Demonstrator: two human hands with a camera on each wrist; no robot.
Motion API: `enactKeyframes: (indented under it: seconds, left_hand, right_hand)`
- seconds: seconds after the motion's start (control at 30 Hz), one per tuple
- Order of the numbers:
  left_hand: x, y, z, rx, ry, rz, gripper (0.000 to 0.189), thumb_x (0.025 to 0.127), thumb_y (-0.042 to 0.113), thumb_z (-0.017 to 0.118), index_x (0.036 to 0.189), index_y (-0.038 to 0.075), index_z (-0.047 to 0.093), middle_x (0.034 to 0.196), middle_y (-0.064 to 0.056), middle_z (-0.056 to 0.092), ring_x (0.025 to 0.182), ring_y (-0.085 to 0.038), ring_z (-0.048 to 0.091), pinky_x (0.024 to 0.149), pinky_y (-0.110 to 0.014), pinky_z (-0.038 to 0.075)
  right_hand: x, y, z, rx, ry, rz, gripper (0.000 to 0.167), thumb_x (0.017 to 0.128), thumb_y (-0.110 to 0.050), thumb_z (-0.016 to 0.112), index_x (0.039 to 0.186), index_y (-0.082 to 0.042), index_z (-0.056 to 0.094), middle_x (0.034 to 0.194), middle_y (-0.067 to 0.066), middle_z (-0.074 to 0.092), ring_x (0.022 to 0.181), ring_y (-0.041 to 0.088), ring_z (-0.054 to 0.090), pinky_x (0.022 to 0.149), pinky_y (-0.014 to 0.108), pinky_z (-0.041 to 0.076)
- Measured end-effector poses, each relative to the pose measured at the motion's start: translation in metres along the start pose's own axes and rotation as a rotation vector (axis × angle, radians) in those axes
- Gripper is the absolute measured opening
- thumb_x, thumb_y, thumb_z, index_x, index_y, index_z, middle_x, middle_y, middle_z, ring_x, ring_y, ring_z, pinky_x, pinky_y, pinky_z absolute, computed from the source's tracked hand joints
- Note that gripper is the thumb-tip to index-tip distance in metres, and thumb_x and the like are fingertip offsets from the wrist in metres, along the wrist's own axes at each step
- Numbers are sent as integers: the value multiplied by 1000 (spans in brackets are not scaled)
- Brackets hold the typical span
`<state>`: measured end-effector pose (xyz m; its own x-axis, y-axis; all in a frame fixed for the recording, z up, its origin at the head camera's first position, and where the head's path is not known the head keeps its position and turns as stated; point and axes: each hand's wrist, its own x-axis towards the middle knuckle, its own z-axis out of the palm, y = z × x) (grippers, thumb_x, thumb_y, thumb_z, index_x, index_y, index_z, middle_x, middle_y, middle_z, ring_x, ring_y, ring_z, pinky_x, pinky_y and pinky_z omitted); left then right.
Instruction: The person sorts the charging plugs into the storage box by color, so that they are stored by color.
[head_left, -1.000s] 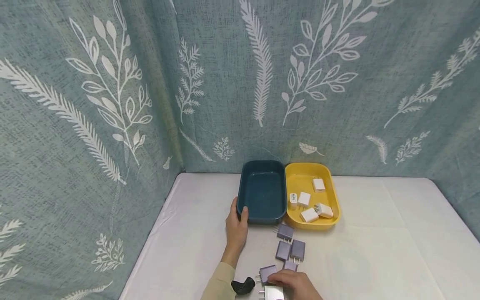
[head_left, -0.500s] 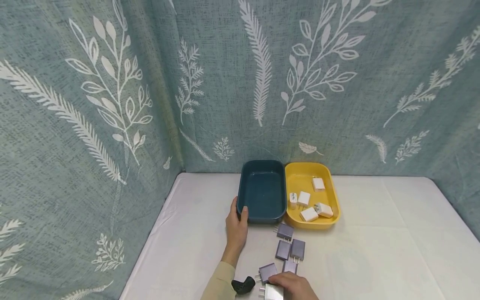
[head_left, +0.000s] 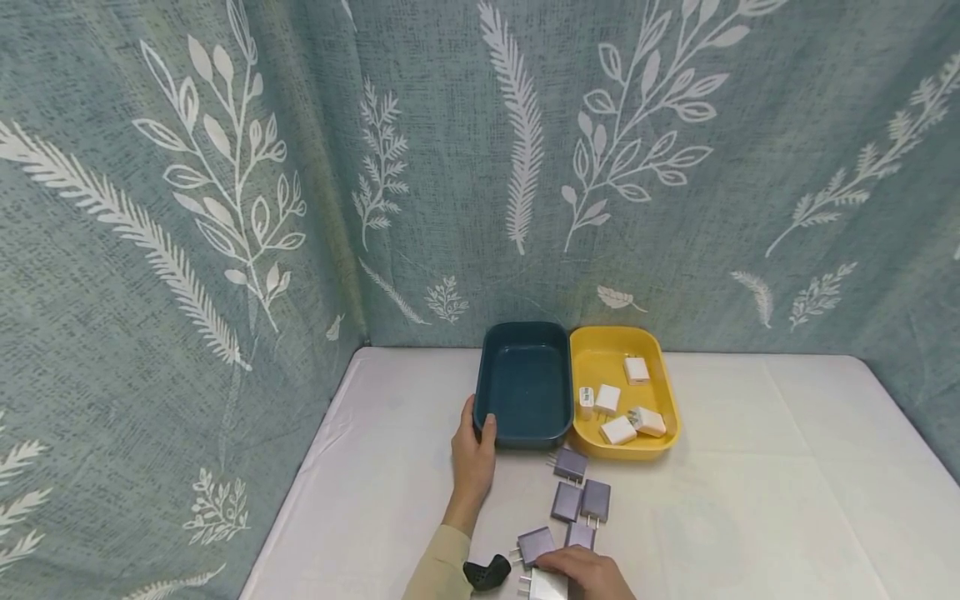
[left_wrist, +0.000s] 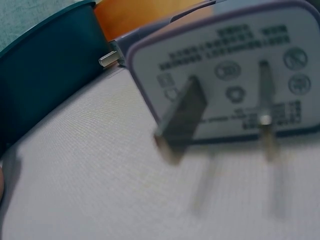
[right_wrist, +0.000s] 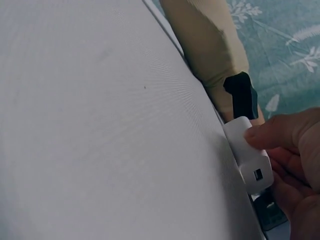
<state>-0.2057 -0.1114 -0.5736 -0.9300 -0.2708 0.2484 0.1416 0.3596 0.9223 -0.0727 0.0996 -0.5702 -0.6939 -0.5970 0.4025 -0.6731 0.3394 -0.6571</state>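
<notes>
My left hand [head_left: 472, 458] holds the near left corner of the dark blue tray [head_left: 527, 383], thumb at its front edge and fingers along its left side. Nothing lies in that tray. At the bottom of the head view, my right hand [head_left: 588, 571] pinches a white charger [head_left: 550, 586], its prongs pointing left. In the right wrist view the thumb lies on the white charger [right_wrist: 245, 145], whose USB port shows. Close beside it is a purple charger [head_left: 536, 546] on the table. A charger's printed face and two prongs [left_wrist: 225, 100] fill much of the left wrist view.
A yellow tray [head_left: 600, 350] with several white chargers stands against the blue tray's right side. Several purple chargers [head_left: 596, 500] lie on the white table [head_left: 750, 467] in front of the trays. A black device [head_left: 486, 573] sits by my left forearm. A patterned curtain [head_left: 450, 167] hangs behind.
My right hand has shifted slightly left, and the white charger and the purple one beside it have moved a little. The left hand and the trays stay in place.
</notes>
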Motion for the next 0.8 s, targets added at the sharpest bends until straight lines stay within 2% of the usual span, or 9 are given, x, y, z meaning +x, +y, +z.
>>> enactKeyframes:
  seconds: [0.27,0.47,0.8]
  left_hand:
    - [0,0,0,-4,-3,-7,55,101,31,50,149,7,36,151,-13,44,142,-27,40,117,-46,33]
    - [1,-1,0,-1,8,7,55,101,30,51,148,6,37,150,-14,45,140,-28,42,116,-47,34]
    - [1,-3,1,-2,0,-1,55,101,30,51,148,7,37,150,-11,46,141,-26,42,117,-45,34]
  right_hand:
    - [0,-5,1,-56,-20,8,46,83,-41,74,115,-8,66,105,0,70,97,7,65,78,22,56]
    - [-1,1,1,40,11,11,43,80,-34,77,112,-7,67,102,3,73,95,6,67,78,23,57]
    - [1,-3,-7,216,65,105,43,74,-21,83,110,-1,69,101,8,74,96,3,69,79,21,58]
